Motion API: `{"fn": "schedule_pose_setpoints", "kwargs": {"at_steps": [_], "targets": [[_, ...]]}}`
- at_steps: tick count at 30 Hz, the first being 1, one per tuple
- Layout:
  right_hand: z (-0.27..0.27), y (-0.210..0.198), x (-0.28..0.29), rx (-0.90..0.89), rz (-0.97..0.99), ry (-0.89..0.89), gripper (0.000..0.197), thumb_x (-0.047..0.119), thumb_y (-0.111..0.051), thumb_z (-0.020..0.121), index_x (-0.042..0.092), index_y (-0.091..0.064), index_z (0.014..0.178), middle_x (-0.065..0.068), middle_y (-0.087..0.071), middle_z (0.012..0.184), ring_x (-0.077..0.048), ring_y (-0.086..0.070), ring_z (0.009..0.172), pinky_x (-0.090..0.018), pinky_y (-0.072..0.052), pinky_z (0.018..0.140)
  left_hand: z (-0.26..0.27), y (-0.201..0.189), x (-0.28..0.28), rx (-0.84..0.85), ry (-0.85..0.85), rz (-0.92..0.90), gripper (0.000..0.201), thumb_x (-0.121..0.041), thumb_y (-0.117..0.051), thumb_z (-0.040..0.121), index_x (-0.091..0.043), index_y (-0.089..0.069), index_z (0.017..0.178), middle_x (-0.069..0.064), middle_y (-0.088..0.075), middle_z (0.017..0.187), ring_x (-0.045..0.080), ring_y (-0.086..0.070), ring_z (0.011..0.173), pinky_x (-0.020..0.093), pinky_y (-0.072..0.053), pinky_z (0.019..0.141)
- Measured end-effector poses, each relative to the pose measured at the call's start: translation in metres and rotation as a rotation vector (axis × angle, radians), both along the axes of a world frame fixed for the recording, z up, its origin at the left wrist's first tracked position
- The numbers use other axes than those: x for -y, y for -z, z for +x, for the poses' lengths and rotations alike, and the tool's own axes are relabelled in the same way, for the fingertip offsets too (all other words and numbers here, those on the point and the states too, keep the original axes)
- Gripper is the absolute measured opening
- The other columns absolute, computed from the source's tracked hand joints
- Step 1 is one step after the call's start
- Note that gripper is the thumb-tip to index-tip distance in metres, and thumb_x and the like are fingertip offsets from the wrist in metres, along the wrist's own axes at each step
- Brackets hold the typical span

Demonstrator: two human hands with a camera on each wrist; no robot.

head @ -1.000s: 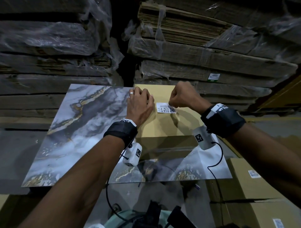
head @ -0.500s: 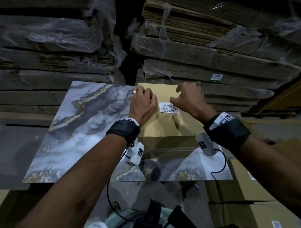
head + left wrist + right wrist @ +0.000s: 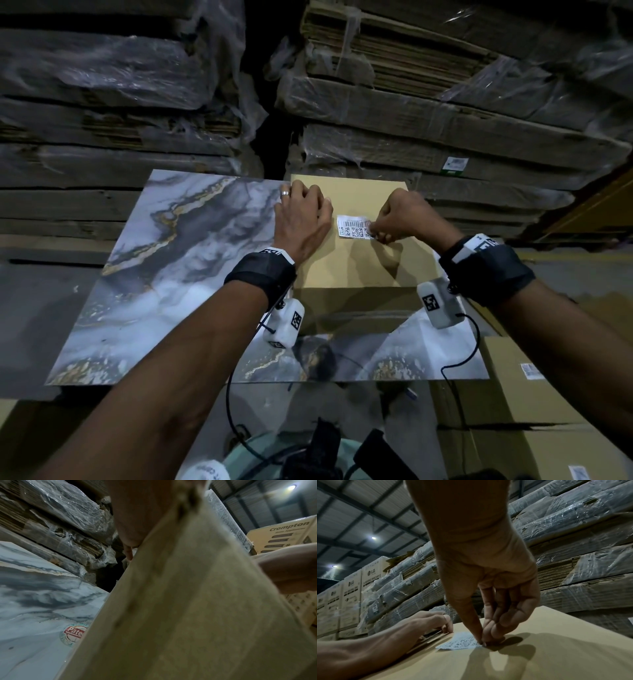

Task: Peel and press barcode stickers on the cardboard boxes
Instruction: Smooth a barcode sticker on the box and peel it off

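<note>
A tan cardboard box stands on a marble-patterned board. A white barcode sticker lies on the box's top, near the far side. My right hand pinches the sticker's right end between thumb and fingertips; the right wrist view shows the hand down on the sticker. My left hand holds the box's far left edge, its fingers curled over it, just left of the sticker. The left wrist view shows mostly the box's side under my palm.
Plastic-wrapped stacks of flattened cardboard rise close behind the board. Several more tan boxes with stickers sit low at my right. Stacked LG cartons stand farther off to the left, and a Crompton carton stands to the right.
My right hand went from a fist beside the sticker to a looser hand, and now pinches the sticker's right end. The left hand has stayed on the box's edge.
</note>
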State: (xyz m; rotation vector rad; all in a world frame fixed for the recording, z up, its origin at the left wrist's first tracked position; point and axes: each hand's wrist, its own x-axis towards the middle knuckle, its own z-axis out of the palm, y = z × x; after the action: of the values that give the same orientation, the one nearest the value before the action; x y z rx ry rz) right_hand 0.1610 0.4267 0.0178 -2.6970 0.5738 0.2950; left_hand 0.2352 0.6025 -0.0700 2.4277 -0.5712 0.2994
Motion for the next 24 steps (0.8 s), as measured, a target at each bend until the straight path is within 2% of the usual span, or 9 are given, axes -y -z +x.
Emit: {"fn": "schedule_pose_setpoints", "kwargs": {"at_steps": [3, 7, 9, 12, 16, 19, 22, 24], "targets": [[0.003, -0.005, -0.002, 0.0, -0.058, -0.025, 0.015, 0.021, -0.079, 0.079, 0.012, -0.08, 0.067, 0.001, -0.074, 0.063, -0.013, -0.075, 0.069, -0.029, -0.06, 0.069, 0.0, 0.001, 0.0, -0.004, 0.0, 0.002, 0.033, -0.042, -0.042, 0.097, -0.014, -0.06, 0.097, 0.009, -0.053, 0.108, 0.03, -0.044, 0.108, 0.05, -0.047, 0.086], [0.006, -0.012, -0.005, -0.026, -0.013, -0.027, 0.016, 0.022, -0.079, 0.078, 0.01, -0.08, 0.068, -0.002, -0.076, 0.067, -0.017, -0.076, 0.074, -0.034, -0.061, 0.074, 0.001, 0.001, 0.001, -0.002, -0.001, -0.008, 0.031, -0.041, -0.043, 0.097, -0.014, -0.059, 0.097, 0.009, -0.052, 0.108, 0.029, -0.044, 0.107, 0.049, -0.047, 0.086], [0.008, -0.015, -0.007, -0.036, -0.014, -0.037, 0.016, 0.022, -0.078, 0.075, 0.01, -0.079, 0.066, -0.003, -0.075, 0.066, -0.018, -0.076, 0.072, -0.035, -0.061, 0.071, 0.001, 0.001, 0.001, 0.001, -0.002, -0.002, 0.031, -0.041, -0.043, 0.097, -0.014, -0.059, 0.098, 0.009, -0.053, 0.109, 0.029, -0.044, 0.107, 0.049, -0.047, 0.086], [0.01, -0.018, -0.011, -0.04, -0.03, -0.034, 0.017, 0.023, -0.077, 0.073, 0.009, -0.078, 0.064, -0.004, -0.074, 0.063, -0.019, -0.07, 0.061, -0.03, -0.054, 0.06, 0.001, 0.001, 0.0, -0.001, -0.003, 0.003, 0.032, -0.042, -0.042, 0.097, -0.014, -0.059, 0.098, 0.009, -0.053, 0.11, 0.029, -0.044, 0.108, 0.049, -0.047, 0.087], [0.011, -0.019, -0.016, -0.022, -0.093, -0.026, 0.017, 0.026, -0.076, 0.068, 0.01, -0.077, 0.062, -0.005, -0.073, 0.061, -0.022, -0.067, 0.057, -0.031, -0.053, 0.057, 0.001, 0.001, 0.0, -0.001, 0.001, 0.004, 0.034, -0.042, -0.04, 0.097, -0.014, -0.059, 0.098, 0.009, -0.052, 0.109, 0.029, -0.044, 0.106, 0.049, -0.047, 0.085], [0.009, -0.017, -0.022, 0.008, -0.13, 0.005, 0.017, 0.028, -0.076, 0.064, 0.01, -0.075, 0.062, -0.006, -0.072, 0.064, -0.024, -0.069, 0.064, -0.033, -0.057, 0.061, 0.001, 0.0, -0.001, 0.001, -0.002, -0.001, 0.033, -0.042, -0.041, 0.097, -0.014, -0.059, 0.098, 0.009, -0.052, 0.108, 0.029, -0.044, 0.106, 0.049, -0.047, 0.085], [0.007, -0.017, -0.024, 0.06, -0.097, 0.031, 0.021, 0.031, -0.076, 0.071, 0.011, -0.075, 0.063, -0.004, -0.071, 0.064, -0.021, -0.067, 0.063, -0.032, -0.054, 0.061, 0.0, 0.0, -0.001, -0.001, -0.004, -0.011, 0.033, -0.041, -0.042, 0.097, -0.014, -0.06, 0.097, 0.009, -0.052, 0.108, 0.029, -0.044, 0.106, 0.048, -0.047, 0.084], [0.009, -0.024, -0.025, 0.132, -0.011, 0.052, 0.027, 0.035, -0.076, 0.08, 0.012, -0.074, 0.066, -0.003, -0.07, 0.063, -0.017, -0.062, 0.056, -0.029, -0.049, 0.055, -0.001, -0.001, 0.0, -0.004, -0.004, -0.003, 0.032, -0.041, -0.042, 0.098, -0.014, -0.06, 0.097, 0.008, -0.052, 0.108, 0.028, -0.044, 0.106, 0.046, -0.046, 0.084]]}}
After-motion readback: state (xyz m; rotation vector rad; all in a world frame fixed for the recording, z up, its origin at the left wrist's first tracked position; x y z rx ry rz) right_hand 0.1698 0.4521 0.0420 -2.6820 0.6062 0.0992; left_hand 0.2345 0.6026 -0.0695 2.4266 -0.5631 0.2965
